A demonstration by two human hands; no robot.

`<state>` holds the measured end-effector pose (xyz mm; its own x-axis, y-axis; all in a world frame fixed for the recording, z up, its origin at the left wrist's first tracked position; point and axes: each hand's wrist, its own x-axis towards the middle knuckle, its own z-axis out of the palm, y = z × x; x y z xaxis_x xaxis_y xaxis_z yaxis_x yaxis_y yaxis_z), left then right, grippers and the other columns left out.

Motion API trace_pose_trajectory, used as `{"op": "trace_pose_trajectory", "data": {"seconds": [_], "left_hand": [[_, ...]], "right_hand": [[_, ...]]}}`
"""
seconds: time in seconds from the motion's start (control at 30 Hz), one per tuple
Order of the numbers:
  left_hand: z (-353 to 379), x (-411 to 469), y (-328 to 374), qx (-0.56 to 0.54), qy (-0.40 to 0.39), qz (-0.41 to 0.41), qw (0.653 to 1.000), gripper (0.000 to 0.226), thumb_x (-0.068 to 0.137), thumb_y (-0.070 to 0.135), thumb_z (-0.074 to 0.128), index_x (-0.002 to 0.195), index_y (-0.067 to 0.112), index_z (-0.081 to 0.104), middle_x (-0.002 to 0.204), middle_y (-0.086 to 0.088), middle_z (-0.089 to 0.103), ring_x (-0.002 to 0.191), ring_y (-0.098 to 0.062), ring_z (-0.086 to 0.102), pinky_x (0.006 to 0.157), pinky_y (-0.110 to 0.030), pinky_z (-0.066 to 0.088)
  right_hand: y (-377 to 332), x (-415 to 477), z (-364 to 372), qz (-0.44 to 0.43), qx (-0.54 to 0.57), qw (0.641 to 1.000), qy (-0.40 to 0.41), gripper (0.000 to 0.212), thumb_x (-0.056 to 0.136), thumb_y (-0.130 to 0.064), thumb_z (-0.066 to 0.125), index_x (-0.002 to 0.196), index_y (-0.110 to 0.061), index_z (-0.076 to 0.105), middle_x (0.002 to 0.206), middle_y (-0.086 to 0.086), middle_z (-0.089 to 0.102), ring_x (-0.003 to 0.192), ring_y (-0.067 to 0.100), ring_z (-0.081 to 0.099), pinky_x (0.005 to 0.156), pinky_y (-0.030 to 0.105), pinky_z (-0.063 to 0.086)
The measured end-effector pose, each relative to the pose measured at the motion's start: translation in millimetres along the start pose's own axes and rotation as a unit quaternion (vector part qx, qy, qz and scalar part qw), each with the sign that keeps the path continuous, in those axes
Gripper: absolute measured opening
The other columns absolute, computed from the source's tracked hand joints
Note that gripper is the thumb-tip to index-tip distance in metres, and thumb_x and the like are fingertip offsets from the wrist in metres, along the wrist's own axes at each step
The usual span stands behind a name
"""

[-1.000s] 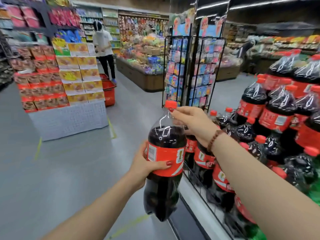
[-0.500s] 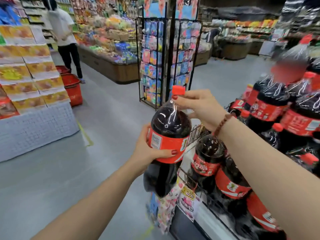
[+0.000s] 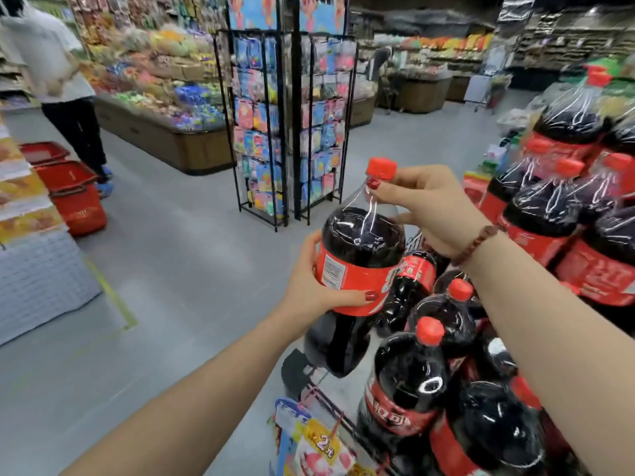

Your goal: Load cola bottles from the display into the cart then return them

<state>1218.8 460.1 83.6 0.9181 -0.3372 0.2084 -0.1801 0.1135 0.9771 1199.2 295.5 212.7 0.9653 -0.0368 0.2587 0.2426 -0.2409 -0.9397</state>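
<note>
Item: cola bottle (image 3: 360,255), large, dark contents, red label and red cap (image 3: 380,168); held upright with a slight lean, in the air over the near left corner of the cart (image 3: 326,401), touching no other bottle that can be made out. Hands: left hand (image 3: 309,286) wrapped round the label band from the left, thumb laid across the front of the label, fingers curled behind; right hand (image 3: 429,207) curled round the neck just below the cap, thumb tip pressed to the clear shoulder; beaded bracelet (image 3: 476,243) on the right wrist. Cart contents: several matching cola bottles (image 3: 402,389) standing close together under the right forearm, caps up. Cart front: printed snack packets (image 3: 316,444) hanging from the wire edge. Display: stacked cola bottles (image 3: 563,207) in plastic wrap at the right, blurred. Surroundings: grey floor (image 3: 171,269) with a yellow tape line (image 3: 113,297); black wire rack (image 3: 285,132) of coloured packets beyond the held bottle; red shopping baskets (image 3: 75,194) at the left; a person in a white top (image 3: 51,63) standing near the baskets, well apart.
</note>
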Motion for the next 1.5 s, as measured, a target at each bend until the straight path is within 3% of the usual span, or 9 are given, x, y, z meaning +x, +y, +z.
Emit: {"op": "trace_pose_trajectory", "data": {"seconds": [0.27, 0.53, 0.7, 0.77, 0.87, 1.0, 1.1, 1.2, 1.5], "left_hand": [[25, 61, -44, -0.008, -0.076, -0.021, 0.997, 0.105, 0.038, 0.016, 0.091, 0.127, 0.038, 0.04, 0.124, 0.007, 0.06, 0.104, -0.002, 0.065, 0.079, -0.021, 0.054], [44, 92, -95, 0.012, -0.167, -0.046, 0.985, 0.105, 0.038, 0.021, 0.092, 0.13, 0.026, 0.041, 0.118, 0.019, 0.065, 0.11, -0.003, 0.063, 0.087, -0.02, 0.051], [45, 102, -117, 0.019, -0.205, -0.054, 0.977, 0.124, 0.032, 0.033, 0.094, 0.14, 0.019, 0.035, 0.133, 0.002, 0.058, 0.118, -0.007, 0.06, 0.101, -0.031, 0.049], [44, 106, -123, 0.032, -0.215, -0.061, 0.974, 0.118, 0.029, 0.041, 0.095, 0.132, 0.028, 0.039, 0.13, 0.002, 0.059, 0.115, -0.003, 0.061, 0.1, -0.032, 0.05], [44, 112, -134, 0.034, -0.235, -0.069, 0.969, 0.103, 0.03, 0.038, 0.091, 0.12, 0.035, 0.041, 0.124, 0.007, 0.06, 0.105, 0.011, 0.06, 0.086, -0.008, 0.046], [44, 115, -143, 0.034, -0.268, -0.056, 0.961, 0.101, 0.042, 0.003, 0.097, 0.121, 0.028, 0.04, 0.117, 0.019, 0.052, 0.1, 0.023, 0.054, 0.079, 0.001, 0.04], [42, 116, -151, 0.034, -0.283, -0.059, 0.957, 0.105, 0.041, -0.003, 0.095, 0.127, 0.017, 0.038, 0.115, 0.018, 0.053, 0.098, 0.023, 0.054, 0.079, 0.001, 0.04], [42, 116, -157, 0.041, -0.294, -0.065, 0.953, 0.106, 0.045, -0.004, 0.095, 0.131, 0.015, 0.036, 0.116, 0.019, 0.052, 0.099, 0.023, 0.053, 0.08, 0.002, 0.039], [37, 103, -158, 0.056, -0.286, -0.047, 0.956, 0.102, 0.049, 0.009, 0.096, 0.125, 0.038, 0.034, 0.118, 0.022, 0.055, 0.104, 0.02, 0.053, 0.081, 0.001, 0.039]], "right_hand": [[46, 25, -35, 0.016, -0.017, 0.998, 0.059, 0.018, 0.085, 0.0, 0.065, 0.082, -0.017, 0.07, 0.064, -0.012, 0.07, 0.063, -0.002, 0.063, 0.062, 0.014, 0.05], [91, 23, -49, 0.075, -0.077, 0.982, 0.154, 0.01, 0.085, -0.004, 0.066, 0.093, -0.007, 0.072, 0.085, 0.003, 0.071, 0.077, 0.006, 0.062, 0.077, 0.02, 0.052], [116, 24, -42, 0.117, -0.124, 0.971, 0.168, 0.017, 0.086, -0.002, 0.065, 0.102, -0.007, 0.07, 0.091, -0.003, 0.069, 0.076, -0.009, 0.063, 0.076, 0.01, 0.049], [126, 25, -40, 0.131, -0.148, 0.966, 0.167, 0.018, 0.086, -0.002, 0.065, 0.104, -0.001, 0.07, 0.095, 0.001, 0.069, 0.081, -0.002, 0.064, 0.08, 0.013, 0.05], [138, 27, -41, 0.155, -0.218, 0.947, 0.177, 0.015, 0.085, -0.009, 0.069, 0.094, 0.002, 0.071, 0.087, 0.011, 0.07, 0.079, 0.012, 0.057, 0.082, 0.035, 0.051], [144, 31, -43, 0.203, -0.277, 0.924, 0.167, 0.018, 0.083, -0.013, 0.071, 0.086, 0.004, 0.069, 0.083, 0.013, 0.07, 0.078, 0.021, 0.064, 0.086, 0.047, 0.052], [148, 31, -40, 0.223, -0.323, 0.908, 0.149, 0.019, 0.081, -0.015, 0.073, 0.085, 0.003, 0.068, 0.091, 0.019, 0.072, 0.093, 0.031, 0.068, 0.093, 0.046, 0.05], [146, 30, -42, 0.222, -0.351, 0.899, 0.14, 0.018, 0.079, -0.014, 0.074, 0.082, 0.003, 0.068, 0.083, 0.018, 0.071, 0.083, 0.03, 0.068, 0.082, 0.044, 0.053], [132, 25, -35, 0.225, -0.351, 0.902, 0.114, 0.017, 0.075, -0.01, 0.078, 0.085, 0.001, 0.07, 0.083, 0.014, 0.073, 0.08, 0.025, 0.07, 0.081, 0.023, 0.052]]}}
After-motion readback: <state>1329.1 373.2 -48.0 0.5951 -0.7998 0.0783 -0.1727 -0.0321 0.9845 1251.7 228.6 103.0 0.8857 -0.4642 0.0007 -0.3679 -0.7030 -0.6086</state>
